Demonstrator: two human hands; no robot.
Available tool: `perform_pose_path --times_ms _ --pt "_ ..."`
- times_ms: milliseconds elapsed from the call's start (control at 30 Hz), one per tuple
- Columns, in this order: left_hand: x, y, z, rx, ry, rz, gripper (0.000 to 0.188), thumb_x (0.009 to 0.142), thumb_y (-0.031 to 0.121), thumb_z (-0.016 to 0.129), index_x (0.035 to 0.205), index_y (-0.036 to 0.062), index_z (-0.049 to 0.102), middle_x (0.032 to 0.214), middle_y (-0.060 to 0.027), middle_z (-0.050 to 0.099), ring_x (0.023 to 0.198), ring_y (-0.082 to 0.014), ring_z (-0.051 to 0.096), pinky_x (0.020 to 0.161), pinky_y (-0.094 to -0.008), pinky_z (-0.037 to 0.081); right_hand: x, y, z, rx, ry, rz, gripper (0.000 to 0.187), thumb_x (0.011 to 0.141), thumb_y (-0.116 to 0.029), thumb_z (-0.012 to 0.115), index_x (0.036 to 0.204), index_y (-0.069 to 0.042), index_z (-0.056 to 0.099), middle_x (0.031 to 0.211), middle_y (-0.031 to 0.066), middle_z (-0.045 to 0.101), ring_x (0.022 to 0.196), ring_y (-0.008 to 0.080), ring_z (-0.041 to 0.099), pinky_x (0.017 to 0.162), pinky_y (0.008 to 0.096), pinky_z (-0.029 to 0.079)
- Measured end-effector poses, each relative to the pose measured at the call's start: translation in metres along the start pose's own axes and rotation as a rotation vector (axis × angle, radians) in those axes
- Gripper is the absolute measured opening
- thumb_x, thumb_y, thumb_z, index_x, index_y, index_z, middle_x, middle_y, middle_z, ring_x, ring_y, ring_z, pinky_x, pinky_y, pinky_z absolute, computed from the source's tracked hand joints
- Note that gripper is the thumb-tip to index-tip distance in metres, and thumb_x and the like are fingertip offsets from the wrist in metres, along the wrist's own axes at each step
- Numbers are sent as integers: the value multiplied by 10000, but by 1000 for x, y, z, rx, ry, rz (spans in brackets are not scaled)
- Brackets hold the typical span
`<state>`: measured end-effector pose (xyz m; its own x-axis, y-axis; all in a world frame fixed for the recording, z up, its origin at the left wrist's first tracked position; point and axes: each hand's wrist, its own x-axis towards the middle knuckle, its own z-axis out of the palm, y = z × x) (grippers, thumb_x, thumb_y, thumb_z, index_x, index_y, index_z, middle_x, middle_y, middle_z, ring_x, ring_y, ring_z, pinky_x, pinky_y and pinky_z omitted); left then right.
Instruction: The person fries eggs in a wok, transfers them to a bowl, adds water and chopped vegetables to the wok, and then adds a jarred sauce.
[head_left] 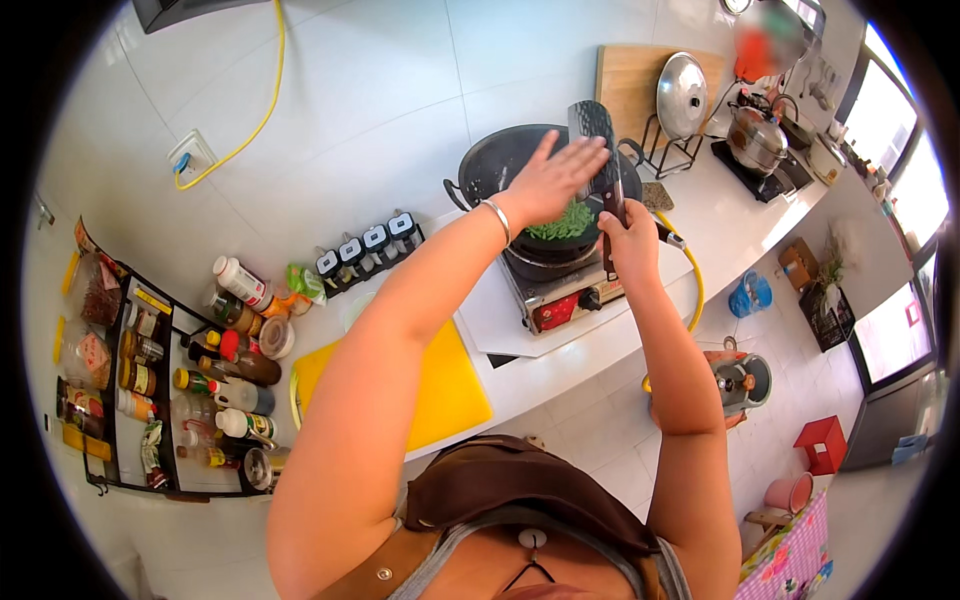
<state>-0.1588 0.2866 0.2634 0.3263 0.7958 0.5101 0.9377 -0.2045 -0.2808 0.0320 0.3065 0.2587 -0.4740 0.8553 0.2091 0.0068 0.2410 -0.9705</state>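
Observation:
My right hand (pixel 632 238) grips the dark handle of a cleaver (pixel 590 120), whose broad blade points up and away over a black wok (pixel 500 150). My left hand (pixel 560 180), fingers stretched out, lies against or just over the blade; whether it touches cannot be told. Chopped green vegetables (pixel 563 224) lie in the wok below my hands. The wok sits on a portable gas stove (pixel 560 308) with a red front panel. A silver bangle circles my left wrist.
A yellow cutting board (pixel 450 405) lies under my left forearm. Several bottles and jars (pixel 240 395) crowd the left side beside a black rack. A yellow hose (pixel 698 290) runs down the counter's right edge to a gas cylinder (pixel 745 385). A lid (pixel 682 95) stands behind right.

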Motion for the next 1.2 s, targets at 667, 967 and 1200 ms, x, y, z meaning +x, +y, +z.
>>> perform_pose_path --times_ms 667,967,1200 --pt "-250 -48 -113 -402 236 -969 518 790 333 716 1190 23 606 1204 -154 618 1124 -291 576 974 -358 429 -152 49 15 -716 -289 -569 623 702 11 578 1315 -75 503 935 121 590 823 327 592 680 401 494" --pt "-524 100 -94 -246 -31 -1396 311 797 211 688 1034 14 647 1032 -172 662 991 -325 618 870 -392 478 -242 158 113 -1028 -655 -639 573 735 -47 570 1303 -95 510 908 117 523 825 287 552 684 389 473" --pt "-576 200 -88 36 -703 -1576 506 737 364 719 1099 32 600 1133 -254 591 1139 -416 508 943 -515 418 -274 207 172 -707 -874 -486 589 752 -21 547 1333 -99 491 1020 179 540 907 357 544 796 446 467"
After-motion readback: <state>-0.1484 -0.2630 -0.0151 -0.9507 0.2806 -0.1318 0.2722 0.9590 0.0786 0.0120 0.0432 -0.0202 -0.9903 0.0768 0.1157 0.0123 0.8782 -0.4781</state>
